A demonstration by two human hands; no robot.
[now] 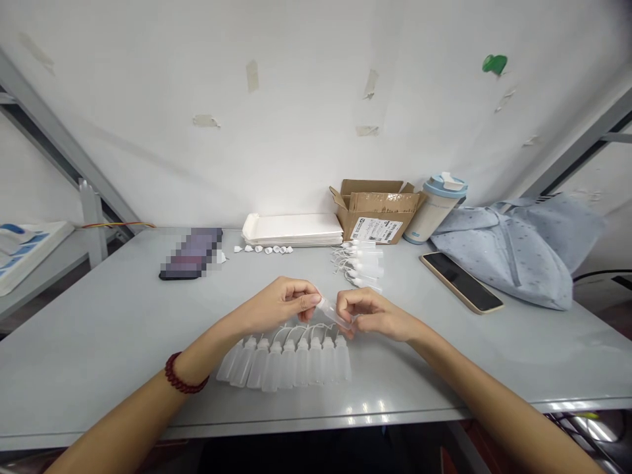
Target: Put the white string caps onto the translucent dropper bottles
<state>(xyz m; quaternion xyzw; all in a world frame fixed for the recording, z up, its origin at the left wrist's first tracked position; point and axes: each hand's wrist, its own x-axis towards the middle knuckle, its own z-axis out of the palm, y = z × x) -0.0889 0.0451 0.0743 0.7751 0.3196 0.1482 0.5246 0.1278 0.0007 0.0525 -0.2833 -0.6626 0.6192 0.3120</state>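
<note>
Between my two hands is a small translucent squeeze bottle [334, 315], tilted above the table. My left hand [287, 304] pinches its white neck end with thumb and fingers. Fingers of my right hand [371, 312] are closed round the bottle's body. Just below my hands lies a row of several similar bottles [289, 365], side by side, with thin white straps at their tops. Farther back on the right is a cluster of more bottles [364, 264]. Several small white caps [268, 250] stand in a line toward the back.
White flat packets [293, 228] are stacked by the wall, beside an open cardboard box [378, 210]. A tumbler [437, 207] leans there. On the right are a phone [461, 282] and a blue cloth bag [508, 253]. A dark blurred device [191, 253] lies left on the grey table [123, 322].
</note>
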